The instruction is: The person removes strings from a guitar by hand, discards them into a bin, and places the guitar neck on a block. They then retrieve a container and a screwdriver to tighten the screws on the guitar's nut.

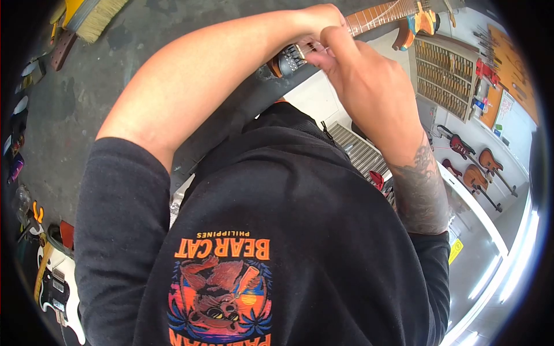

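Note:
A stringed instrument, apparently a guitar, lies across the top of the head view. Its fretted neck (375, 18) runs up to the right, past my hands. Over the strings, my left hand (323, 19) bends at the wrist, and its fingers are largely hidden behind the other hand. My right hand (372, 72) is closed, with thumb and fingers curled together close to the left fingers. Whatever it pinches is too small or hidden to name. Metal string hardware (293, 57) shows on the dark body just left of the fingers.
A dark bench top (124, 69) spreads to the left, bearing a wide brush (95, 22) and orange-handled pliers (38, 212). A white guitar (60, 291) lies lower left. At right are a slotted tool rack (444, 75) and guitars hanging on the wall (476, 176).

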{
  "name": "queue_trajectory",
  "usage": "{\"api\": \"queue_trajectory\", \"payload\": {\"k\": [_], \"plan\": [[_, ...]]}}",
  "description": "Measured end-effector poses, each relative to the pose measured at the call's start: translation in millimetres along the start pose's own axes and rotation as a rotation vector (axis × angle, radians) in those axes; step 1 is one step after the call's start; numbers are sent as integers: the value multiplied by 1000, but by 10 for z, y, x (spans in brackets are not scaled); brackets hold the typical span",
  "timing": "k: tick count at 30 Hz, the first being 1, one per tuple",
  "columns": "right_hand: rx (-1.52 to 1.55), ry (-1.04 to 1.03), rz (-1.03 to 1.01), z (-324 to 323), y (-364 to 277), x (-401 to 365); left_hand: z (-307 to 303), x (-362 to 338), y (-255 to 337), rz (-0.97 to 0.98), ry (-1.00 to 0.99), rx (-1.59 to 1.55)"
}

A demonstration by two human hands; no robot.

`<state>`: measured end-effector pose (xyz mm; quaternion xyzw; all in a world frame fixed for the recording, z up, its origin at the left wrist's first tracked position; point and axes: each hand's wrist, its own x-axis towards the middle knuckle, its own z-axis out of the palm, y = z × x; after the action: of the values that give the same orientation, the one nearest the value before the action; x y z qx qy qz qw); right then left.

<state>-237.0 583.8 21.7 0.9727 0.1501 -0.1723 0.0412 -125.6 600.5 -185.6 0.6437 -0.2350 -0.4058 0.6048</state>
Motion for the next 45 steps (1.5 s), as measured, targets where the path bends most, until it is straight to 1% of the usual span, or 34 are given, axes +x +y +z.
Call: {"api": "queue_trajectory", "payload": {"k": [1, 2, 4, 5, 7, 10, 14, 17, 20, 23, 25, 29, 32, 34, 38, 41, 45], "plan": [[-83, -87, 48, -7, -10, 2, 18, 36, -42, -24, -29, -32], [-32, -2, -59, -5, -1, 4, 13, -4, -8, -48, -59, -65], [70, 164, -267, -1, 53, -11, 9, -84, 56, -40, 9, 15], [110, 179, -272, 3, 76, -10, -2, -132, 113, -35, 45, 55], [191, 208, -278, 14, 111, -18, -4, -232, 232, -94, 34, -15], [277, 223, -232, -42, 116, -61, 15, -189, 186, -127, 4, -109], [298, 234, -134, 14, 207, -101, 14, -201, 234, -194, -35, -227], [375, 222, -83, 120, 224, -108, 0, -149, 200, -179, -114, -162], [414, 236, -77, 173, 225, -101, 37, -154, 168, -161, -11, -226], [430, 258, -92, 186, 220, -90, 37, -168, 167, -127, 9, -180], [429, 265, -96, 178, 208, -86, 31, -165, 174, -139, 10, -171], [432, 236, -71, 173, 215, -86, 32, -169, 175, -130, 15, -147], [433, 247, -76, 183, 248, -94, 27, -144, 150, -142, -28, -208], [439, 263, -84, 196, 269, -92, 36, -123, 126, -149, -19, -210], [432, 252, -40, 193, 298, -78, 47, -112, 114, -144, -24, -197], [437, 249, -7, 209, 352, -54, 26, -79, 122, -153, -101, -174], [470, 231, 55, 285, 462, -60, 3, -130, 165, -158, -101, -148]]}}
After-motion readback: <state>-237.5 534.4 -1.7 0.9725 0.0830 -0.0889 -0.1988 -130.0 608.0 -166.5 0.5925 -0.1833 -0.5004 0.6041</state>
